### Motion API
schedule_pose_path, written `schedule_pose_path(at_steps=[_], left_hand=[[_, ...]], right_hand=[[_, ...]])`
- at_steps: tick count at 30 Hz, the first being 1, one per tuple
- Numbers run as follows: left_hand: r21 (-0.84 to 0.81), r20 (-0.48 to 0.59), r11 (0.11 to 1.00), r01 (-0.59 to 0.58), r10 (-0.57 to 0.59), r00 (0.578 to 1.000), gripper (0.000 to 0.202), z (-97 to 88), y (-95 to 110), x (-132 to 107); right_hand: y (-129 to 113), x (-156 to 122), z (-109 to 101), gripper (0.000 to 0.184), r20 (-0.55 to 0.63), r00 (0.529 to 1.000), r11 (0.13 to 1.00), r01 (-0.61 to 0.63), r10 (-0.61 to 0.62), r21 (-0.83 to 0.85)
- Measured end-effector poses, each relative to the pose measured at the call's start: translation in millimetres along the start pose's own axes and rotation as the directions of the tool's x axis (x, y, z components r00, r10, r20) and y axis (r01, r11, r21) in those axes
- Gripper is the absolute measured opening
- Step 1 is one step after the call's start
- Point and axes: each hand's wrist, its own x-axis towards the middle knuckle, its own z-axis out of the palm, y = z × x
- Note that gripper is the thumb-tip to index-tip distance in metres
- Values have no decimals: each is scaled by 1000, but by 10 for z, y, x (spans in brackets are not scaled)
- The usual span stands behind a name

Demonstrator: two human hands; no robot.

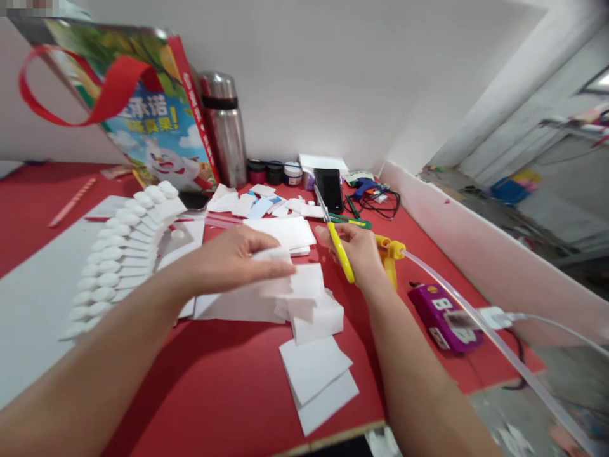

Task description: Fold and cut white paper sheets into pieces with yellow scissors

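My left hand [238, 254] pinches a white paper piece [276, 256] between thumb and fingers, above other loose pieces. My right hand [354, 247] is closed around a pair of scissors with yellow handles [340, 252]; their blades point away toward the back of the table. A stack of cut white paper [280, 232] lies between and beyond my hands. More white paper pieces [316, 368] overlap in a trail toward the front edge. To the left, a curved row of white folded strips with oval padded tips [111, 266] rests on a pale board, partly hidden by my left forearm.
A yellow glue gun [394, 251] with a long clear glue stick lies right of my right hand, near a purple box [445, 317]. Behind stand a steel flask [228, 136], a printed bag [157, 120], small jars [275, 172] and a phone [329, 189]. A low white wall [476, 247] borders the right.
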Motion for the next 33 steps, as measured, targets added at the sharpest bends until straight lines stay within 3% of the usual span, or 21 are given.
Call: schedule_pose_path(at_steps=[3, 5, 7, 9, 11, 14, 18, 20, 23, 26, 29, 31, 33], left_hand=[[88, 139, 996, 9, -21, 990, 29, 159, -145, -5], [180, 38, 984, -3, -4, 999, 30, 197, -247, 34], [368, -89, 927, -74, 114, 990, 26, 191, -340, 95], [602, -62, 785, -143, 225, 972, 35, 178, -416, 166], [736, 15, 666, -120, 160, 987, 46, 186, -461, 233], [855, 81, 509, -101, 62, 995, 37, 247, -469, 313], [942, 90, 314, -121, 111, 990, 34, 330, -489, 367], [946, 50, 309, -101, 168, 985, 30, 316, -520, 368], [934, -139, 355, 29, 289, 947, 30, 197, -513, 360], [913, -297, 393, 108, 463, 835, 35, 27, -417, 402], [892, -331, 448, 54, 569, 753, 43, -64, -382, 524], [885, -281, 464, -31, 587, 759, 47, -43, -475, 620], [882, -191, 459, -107, 555, 809, 47, 28, -650, 686]], right_hand=[[-12, -1, 4, 65, 18, 1000, 1000, -15, 15, 12], [-23, -5, 9, 64, 16, 1000, 1000, -23, 23, -1], [-31, -6, 16, 64, -2, 1000, 999, -27, 27, -37], [-27, 0, 23, 64, -25, 1000, 997, -20, 18, -81], [-10, 15, 27, 62, -29, 1000, 994, -2, -1, -112], [29, 39, 28, 58, -28, 999, 991, 19, -23, -131], [57, 47, 25, 54, -41, 999, 990, 23, -28, -136], [52, 39, 22, 53, -49, 998, 990, 29, -36, -140], [41, 29, 19, 49, -60, 997, 989, 46, -55, -138], [54, 31, 24, 48, -68, 996, 992, 50, -58, -114], [88, 44, 35, 48, -82, 996, 996, 28, -36, -89], [107, 54, 40, 49, -96, 995, 995, 21, -30, -93], [111, 62, 43, 50, -106, 994, 994, 16, -27, -110]])
